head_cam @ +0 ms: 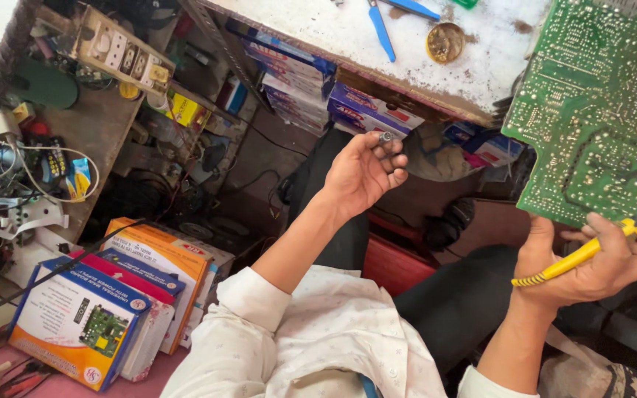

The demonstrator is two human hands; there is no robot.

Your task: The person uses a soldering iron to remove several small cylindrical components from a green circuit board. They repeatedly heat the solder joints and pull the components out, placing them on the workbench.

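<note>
Up close, the left hand (pixel 363 173) pinches a small grey metal part (pixel 385 137) at its fingertips, raised just below the worktable's crumbling edge (pixel 407 96). Rightward, the right hand (pixel 591 262) grips 1 yellow-handled soldering iron (pixel 576 258) and the lower edge of a green, solder-dotted circuit board (pixel 595 110), while a round brass tin (pixel 445 42) of dark residue sits on the speckled tabletop.

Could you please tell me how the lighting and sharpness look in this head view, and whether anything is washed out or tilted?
In the head view, daylight is strong: the white bench top is nearly blown out, while the space under it falls into deep shadow. The left hand, right hand and green circuit board are sharp. The whole frame is tilted, with wide-angle stretching at the edges.
</note>
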